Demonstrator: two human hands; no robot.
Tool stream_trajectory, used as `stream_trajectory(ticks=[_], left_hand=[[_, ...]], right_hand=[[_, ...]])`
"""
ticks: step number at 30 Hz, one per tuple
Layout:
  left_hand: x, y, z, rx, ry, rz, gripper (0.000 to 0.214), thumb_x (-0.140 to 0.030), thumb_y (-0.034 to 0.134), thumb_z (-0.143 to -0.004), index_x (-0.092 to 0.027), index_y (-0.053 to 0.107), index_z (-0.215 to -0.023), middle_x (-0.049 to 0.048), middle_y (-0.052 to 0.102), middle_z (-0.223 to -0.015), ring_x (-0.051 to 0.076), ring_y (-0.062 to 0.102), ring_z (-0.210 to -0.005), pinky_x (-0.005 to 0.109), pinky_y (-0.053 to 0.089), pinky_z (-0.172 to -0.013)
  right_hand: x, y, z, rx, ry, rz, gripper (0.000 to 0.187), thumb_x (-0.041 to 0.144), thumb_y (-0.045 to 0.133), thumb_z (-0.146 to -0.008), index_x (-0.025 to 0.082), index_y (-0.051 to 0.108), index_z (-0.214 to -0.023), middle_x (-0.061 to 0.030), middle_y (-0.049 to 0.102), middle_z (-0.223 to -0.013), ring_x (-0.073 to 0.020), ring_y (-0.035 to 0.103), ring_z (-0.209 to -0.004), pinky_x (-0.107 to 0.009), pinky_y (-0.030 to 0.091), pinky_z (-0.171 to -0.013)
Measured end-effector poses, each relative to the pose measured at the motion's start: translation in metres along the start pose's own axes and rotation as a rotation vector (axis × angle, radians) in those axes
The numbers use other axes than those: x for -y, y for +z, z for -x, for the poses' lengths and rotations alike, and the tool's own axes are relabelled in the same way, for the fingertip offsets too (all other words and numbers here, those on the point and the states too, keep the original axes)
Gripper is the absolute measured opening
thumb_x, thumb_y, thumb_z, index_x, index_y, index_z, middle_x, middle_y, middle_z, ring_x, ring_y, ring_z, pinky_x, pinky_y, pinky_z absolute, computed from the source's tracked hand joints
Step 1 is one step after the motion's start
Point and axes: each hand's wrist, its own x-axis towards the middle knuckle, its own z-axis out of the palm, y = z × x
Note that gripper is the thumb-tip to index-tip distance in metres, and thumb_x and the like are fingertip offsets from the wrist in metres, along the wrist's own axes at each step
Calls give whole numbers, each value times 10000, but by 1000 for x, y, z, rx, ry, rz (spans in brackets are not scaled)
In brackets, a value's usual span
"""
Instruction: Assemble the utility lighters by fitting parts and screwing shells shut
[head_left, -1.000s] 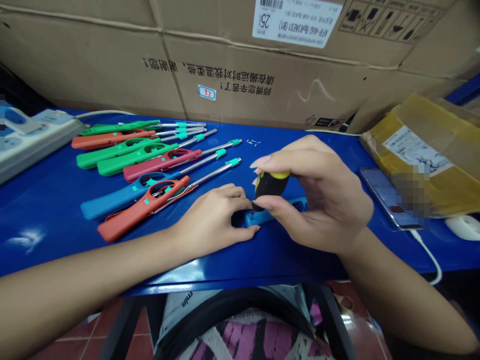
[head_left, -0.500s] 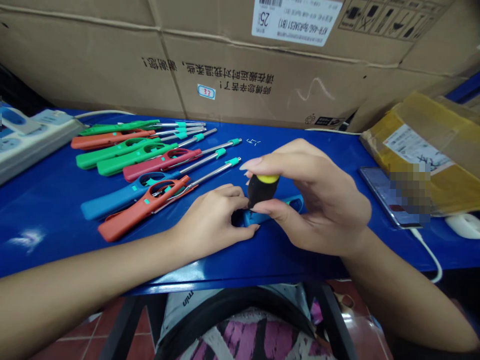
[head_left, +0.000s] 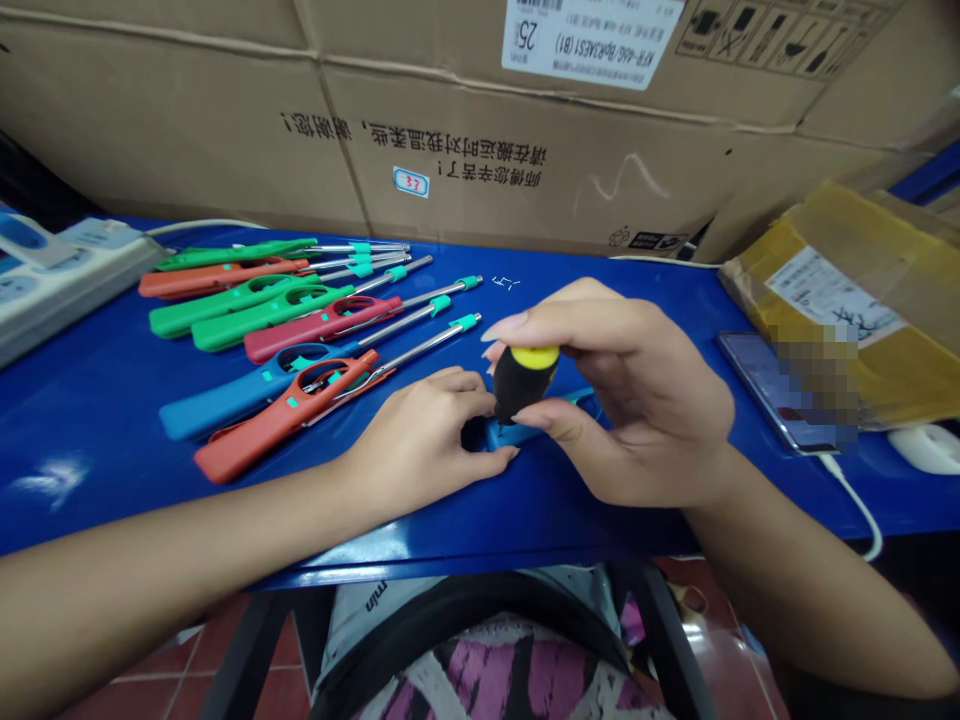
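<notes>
My right hand (head_left: 637,400) is closed around a stubby screwdriver (head_left: 523,381) with a black grip and yellow cap, held upright with its tip down on a light blue lighter body (head_left: 525,430) lying on the blue table (head_left: 90,400). My left hand (head_left: 420,440) pinches the left end of that blue lighter body and holds it against the table. Most of the piece is hidden under my fingers.
Several long-nosed lighters (head_left: 300,320) in green, orange, red and blue lie in a row to the left. A white power strip (head_left: 60,280) sits far left. Cardboard boxes (head_left: 450,120) stand behind. A phone (head_left: 772,385) with a cable, a yellow parcel (head_left: 855,300) and a white mouse (head_left: 926,447) lie at the right.
The screwdriver has shifted slightly left and turned a little in my right fingers. My left hand stays in place on the blue piece.
</notes>
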Motion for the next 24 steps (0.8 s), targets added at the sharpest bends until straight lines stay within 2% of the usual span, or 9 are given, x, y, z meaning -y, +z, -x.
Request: stream_trajectory(ticks=[6, 14, 19, 24], left_hand=[[-1, 0, -1, 28, -17, -3, 178, -340, 682, -867, -187, 682, -957, 53, 673, -927, 254, 645, -930, 354, 529, -710], [-3, -2, 0, 18, -36, 28, 172, -300, 709, -851, -215, 698, -1001, 56, 710, -1031, 262, 675, -982, 368, 545, -750], [-4, 0, 1, 28, -37, 6, 181, -308, 698, -859, -203, 705, -1007, 70, 703, -1034, 273, 660, -1006, 384, 553, -775], [-4, 0, 3, 18, -43, -17, 182, -325, 685, -861, -191, 703, -983, 63, 694, -965, 263, 667, -948, 379, 555, -751]], right_hand=[[1, 3, -1, -58, -5, -18, 424, 228, 704, -871, 343, 583, -1261, -16, 711, -1200, -244, 674, -999, -402, 624, -803], [5, -2, 4, 45, 95, -31, 441, 245, 617, -929, 345, 562, -1355, -43, 703, -1271, -280, 684, -1118, -452, 611, -920], [4, 0, 6, 50, 124, 9, 406, 325, 637, -935, 362, 577, -1334, -45, 718, -1227, -288, 677, -1123, -440, 622, -890], [6, 2, 6, -4, 163, -16, 360, 365, 646, -939, 344, 582, -1292, -60, 703, -1219, -276, 682, -1091, -427, 631, -866]])
